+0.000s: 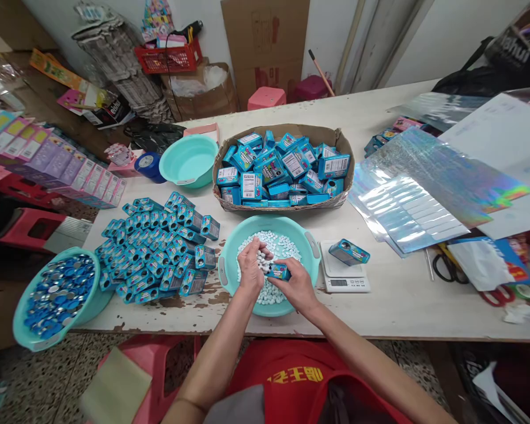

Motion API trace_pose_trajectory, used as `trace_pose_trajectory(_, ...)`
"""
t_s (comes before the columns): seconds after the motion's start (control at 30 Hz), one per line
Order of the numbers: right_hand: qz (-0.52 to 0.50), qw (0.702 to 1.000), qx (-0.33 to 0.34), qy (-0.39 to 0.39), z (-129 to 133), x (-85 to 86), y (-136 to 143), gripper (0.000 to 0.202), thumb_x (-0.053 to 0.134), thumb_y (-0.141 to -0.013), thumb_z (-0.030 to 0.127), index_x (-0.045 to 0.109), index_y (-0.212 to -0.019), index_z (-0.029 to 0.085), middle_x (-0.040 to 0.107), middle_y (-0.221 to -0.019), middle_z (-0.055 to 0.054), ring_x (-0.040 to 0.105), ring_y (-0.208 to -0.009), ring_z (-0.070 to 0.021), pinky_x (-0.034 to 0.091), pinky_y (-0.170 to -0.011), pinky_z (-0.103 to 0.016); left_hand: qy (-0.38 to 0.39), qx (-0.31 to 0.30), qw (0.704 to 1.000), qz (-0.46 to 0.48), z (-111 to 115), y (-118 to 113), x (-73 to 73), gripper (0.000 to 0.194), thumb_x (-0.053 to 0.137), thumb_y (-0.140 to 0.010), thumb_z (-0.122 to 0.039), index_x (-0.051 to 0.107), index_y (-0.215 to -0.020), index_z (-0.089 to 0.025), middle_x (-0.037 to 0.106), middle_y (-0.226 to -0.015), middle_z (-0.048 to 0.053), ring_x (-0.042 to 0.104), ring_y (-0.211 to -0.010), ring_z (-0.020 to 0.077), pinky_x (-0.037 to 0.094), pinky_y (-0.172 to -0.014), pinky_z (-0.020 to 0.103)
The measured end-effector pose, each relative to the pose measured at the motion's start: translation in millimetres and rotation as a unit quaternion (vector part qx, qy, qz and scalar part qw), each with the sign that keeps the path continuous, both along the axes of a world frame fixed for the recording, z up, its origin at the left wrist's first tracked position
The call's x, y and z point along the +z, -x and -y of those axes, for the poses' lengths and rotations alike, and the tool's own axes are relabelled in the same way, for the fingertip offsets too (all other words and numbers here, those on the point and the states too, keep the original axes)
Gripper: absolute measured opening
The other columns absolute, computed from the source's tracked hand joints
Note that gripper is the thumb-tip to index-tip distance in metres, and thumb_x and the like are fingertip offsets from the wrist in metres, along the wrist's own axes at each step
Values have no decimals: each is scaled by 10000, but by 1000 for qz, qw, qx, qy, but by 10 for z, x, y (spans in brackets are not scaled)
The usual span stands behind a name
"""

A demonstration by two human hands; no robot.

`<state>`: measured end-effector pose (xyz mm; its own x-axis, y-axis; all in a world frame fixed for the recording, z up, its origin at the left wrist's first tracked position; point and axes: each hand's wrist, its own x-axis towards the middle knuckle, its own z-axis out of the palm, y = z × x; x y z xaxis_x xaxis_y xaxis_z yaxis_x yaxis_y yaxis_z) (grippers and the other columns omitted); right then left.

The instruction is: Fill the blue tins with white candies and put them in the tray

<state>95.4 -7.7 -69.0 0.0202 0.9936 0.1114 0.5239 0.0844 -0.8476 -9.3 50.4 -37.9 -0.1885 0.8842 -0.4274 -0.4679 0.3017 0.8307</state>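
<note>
My left hand point(251, 265) is cupped around some small white candies point(263, 258) above a turquoise basin point(238, 227). More of these white candies point(270, 238) lie spread over the basin's bottom. Between the thumb and fingers of my right hand point(298, 285) is a small blue candy tin point(279, 271), tipped on its side. The tin's end meets the candies at my left fingers. To the right, another blue tin point(350, 252) lies on a white digital scale point(345, 285).
A cardboard box point(282, 208) full of blue tins stands behind the basin. Rows of tins point(159, 247) with round holes stand at left, beside a basin point(96, 282) of blue and silver caps. Holographic sheets point(424, 194), black scissors point(446, 268) and red-handled scissors point(498, 296) lie at right.
</note>
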Motion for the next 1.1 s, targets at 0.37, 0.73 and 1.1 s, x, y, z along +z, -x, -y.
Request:
trace_pose_trajectory(0.37,-52,998,-21,-3,-37,119,-42,289,729,-725,348,619,-965,229,636,-909,-53,597,-881,-245,452,-755,-359,-68,14,995,-70,28,-35,22,291,679,-707,-403,572,-838,-166,552,-637,-25,566,-562,113,469,-578,243)
trace_pose_trajectory(0.73,-47,998,-21,19,41,140,-94,267,726,-705,257,607,-942,225,645,-902,-39,605,-878,-233,447,-747,-344,-70,-18,994,-78,132,-119,83,355,617,-780,-443,523,-988,-170,565,-595,-34,540,-439,94,446,-496,212)
trace_pose_trajectory(1.1,-100,993,-35,-42,102,-42,-219,311,728,-731,374,599,-974,230,638,-935,-52,599,-916,-227,475,-808,-361,-65,-59,944,-318,-27,187,-215,304,421,-872,-462,517,-985,-197,595,-804,51,613,-720,181,499,-698,327)
